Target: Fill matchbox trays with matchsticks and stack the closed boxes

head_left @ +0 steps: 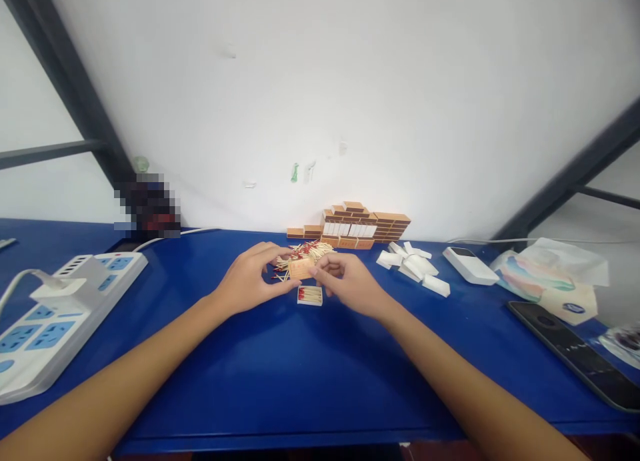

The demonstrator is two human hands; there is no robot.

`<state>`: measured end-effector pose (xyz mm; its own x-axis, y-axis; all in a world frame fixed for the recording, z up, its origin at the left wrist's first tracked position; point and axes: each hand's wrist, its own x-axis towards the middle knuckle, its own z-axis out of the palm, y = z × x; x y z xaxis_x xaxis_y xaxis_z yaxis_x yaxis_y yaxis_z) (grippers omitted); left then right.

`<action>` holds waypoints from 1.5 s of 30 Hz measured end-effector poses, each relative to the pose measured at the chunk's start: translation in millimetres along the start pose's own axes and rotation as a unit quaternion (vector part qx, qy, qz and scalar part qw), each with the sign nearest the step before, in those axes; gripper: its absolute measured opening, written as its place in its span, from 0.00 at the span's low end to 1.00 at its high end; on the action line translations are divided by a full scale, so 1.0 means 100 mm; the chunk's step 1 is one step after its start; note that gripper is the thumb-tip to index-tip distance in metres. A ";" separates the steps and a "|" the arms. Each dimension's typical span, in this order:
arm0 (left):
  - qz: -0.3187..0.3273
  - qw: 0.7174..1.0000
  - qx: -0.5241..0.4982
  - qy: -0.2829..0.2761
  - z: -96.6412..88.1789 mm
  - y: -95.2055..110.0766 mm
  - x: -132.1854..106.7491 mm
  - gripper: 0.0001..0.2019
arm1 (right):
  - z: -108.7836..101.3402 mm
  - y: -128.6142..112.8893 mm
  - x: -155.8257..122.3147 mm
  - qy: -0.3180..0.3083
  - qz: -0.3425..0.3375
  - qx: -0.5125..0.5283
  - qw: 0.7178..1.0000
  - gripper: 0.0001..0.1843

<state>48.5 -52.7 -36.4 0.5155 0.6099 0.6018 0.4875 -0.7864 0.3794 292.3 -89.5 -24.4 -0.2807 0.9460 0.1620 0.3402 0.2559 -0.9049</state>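
My right hand [350, 279] pinches an orange matchbox sleeve [301, 269] by its right end, between thumb and fingers. At the sleeve's left end is my left hand [253, 274], its thumb and index finger apart; no grip by it shows. Just below the sleeve lies a small white matchbox tray [310, 295] on the blue table, with several red-tipped matches in it. Behind the sleeve is a heap of loose matches [314, 249], partly hidden by my hands and the sleeve.
Matchboxes [393, 226] stand stacked against the wall. White matchbox trays [417, 264] lie in a pile to their right, near a white device [470, 265]. A phone [570, 351] and tissue pack [547, 274] lie far right. A power strip [75, 327] is at left.
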 end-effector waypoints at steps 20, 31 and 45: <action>-0.037 0.997 0.012 -0.073 -0.08 -0.27 0.04 0.15 | -0.37 0.26 -0.03 -0.085 -0.097 -0.210 0.969 0.16; -0.073 0.990 -0.055 -0.110 -0.08 -0.29 0.05 0.20 | -0.50 0.33 0.05 -0.125 0.027 0.019 0.992 0.27; -0.089 0.983 -0.084 -0.140 -0.10 -0.28 0.06 0.21 | -0.53 0.27 0.05 -0.144 0.040 0.062 0.987 0.29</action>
<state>30.5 -27.6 -36.1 0.6176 0.7242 0.3067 0.4775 -0.6551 0.5854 347.6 -67.5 -26.8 -0.5061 0.8624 -0.0142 0.2637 0.1391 -0.9545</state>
